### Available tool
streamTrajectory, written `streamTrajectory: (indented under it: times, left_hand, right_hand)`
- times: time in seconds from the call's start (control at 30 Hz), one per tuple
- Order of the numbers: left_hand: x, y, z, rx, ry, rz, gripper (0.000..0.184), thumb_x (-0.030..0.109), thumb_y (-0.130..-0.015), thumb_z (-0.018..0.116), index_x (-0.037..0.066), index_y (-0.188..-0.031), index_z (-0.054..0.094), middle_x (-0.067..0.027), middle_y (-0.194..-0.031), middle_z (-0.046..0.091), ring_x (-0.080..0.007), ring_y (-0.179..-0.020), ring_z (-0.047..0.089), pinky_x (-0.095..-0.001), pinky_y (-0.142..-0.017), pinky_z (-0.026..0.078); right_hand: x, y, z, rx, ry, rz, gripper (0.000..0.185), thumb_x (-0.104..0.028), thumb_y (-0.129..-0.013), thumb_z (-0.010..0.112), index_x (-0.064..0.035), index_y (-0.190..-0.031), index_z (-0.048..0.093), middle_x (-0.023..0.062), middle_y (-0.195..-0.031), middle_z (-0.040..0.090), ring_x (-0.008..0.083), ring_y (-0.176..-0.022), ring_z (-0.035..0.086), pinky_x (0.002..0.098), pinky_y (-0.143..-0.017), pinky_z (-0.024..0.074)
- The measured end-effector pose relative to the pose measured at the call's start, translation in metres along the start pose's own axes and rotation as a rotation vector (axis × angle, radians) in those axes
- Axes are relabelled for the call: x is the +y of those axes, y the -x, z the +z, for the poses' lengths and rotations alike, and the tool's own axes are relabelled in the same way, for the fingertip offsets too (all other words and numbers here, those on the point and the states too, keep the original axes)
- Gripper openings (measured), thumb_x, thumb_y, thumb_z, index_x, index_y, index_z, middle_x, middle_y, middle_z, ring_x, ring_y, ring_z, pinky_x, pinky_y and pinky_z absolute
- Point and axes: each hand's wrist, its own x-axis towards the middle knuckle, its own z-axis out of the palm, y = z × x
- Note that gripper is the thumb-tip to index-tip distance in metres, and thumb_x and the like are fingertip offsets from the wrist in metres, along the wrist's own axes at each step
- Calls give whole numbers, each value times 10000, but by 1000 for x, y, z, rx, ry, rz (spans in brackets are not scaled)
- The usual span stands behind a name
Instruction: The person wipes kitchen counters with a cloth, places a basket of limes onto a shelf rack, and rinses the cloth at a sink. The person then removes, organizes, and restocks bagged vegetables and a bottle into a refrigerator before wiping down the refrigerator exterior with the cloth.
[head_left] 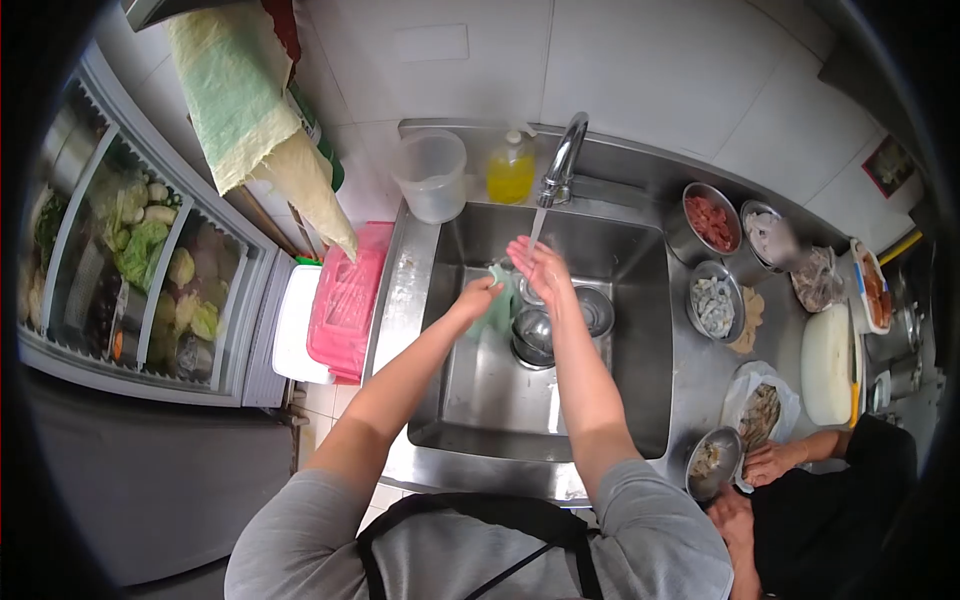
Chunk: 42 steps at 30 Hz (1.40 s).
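My left hand (479,299) is closed on a thin pale-green cloth (498,312), which hangs into the steel sink (480,405). My right hand (538,264) is open, palm up with fingers apart, in the stream from the chrome faucet (570,150). Water runs over its palm. Below my hands, on the sink floor, sit a steel bowl (530,336) and, partly hidden by my right forearm, another steel bowl (597,308).
A clear plastic tub (430,175) and a yellow soap bottle (511,172) stand behind the sink. On the right counter are a pot of red meat (710,222), a bowl of grey pieces (715,302) and a white cutting board (828,365). A co-worker's hand (775,462) rests beside a food bag.
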Motion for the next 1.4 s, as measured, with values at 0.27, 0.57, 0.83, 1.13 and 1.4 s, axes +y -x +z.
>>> streamTrajectory:
  times: [0.27,0.57,0.83,1.13,1.4]
  left_hand:
    - [6,-53,28,155,127,34,259,211,-821,514,8,-963,592,-81,-886,606,-144,-827,521,-302,-739,397]
    - [123,-31,-33,-60,539,194,244,159,-839,469,-13,-988,557,-126,-940,600,-211,-864,578,-354,-798,437]
    - [23,-51,21,249,933,-247,217,214,-862,445,30,-931,536,-122,-889,576,-224,-769,560,-351,-713,467]
    - [55,-16,36,-21,1104,-119,176,199,-846,470,57,-791,558,-64,-721,593,-177,-576,551,-319,-558,464]
    - [70,-26,19,-124,982,-124,214,227,-820,526,38,-916,554,-81,-795,593,-197,-653,556,-355,-597,462]
  right_hand:
    - [5,-42,12,37,-453,-3,80,-82,-806,522,-56,-881,530,70,-717,543,158,-582,539,215,-529,451]
    - [-20,15,5,273,757,-547,284,-189,-763,641,-8,-977,595,82,-1010,552,181,-910,534,283,-804,400]
    - [22,63,103,267,768,-816,302,-256,-690,701,1,-666,545,126,-695,530,278,-712,501,357,-810,387]
    - [13,22,50,588,954,-844,114,-87,-655,539,15,-607,555,161,-516,488,275,-459,451,358,-490,390]
    - [-1,-6,-2,743,1413,-787,166,-137,-729,555,-13,-812,626,164,-688,592,281,-615,598,346,-580,457]
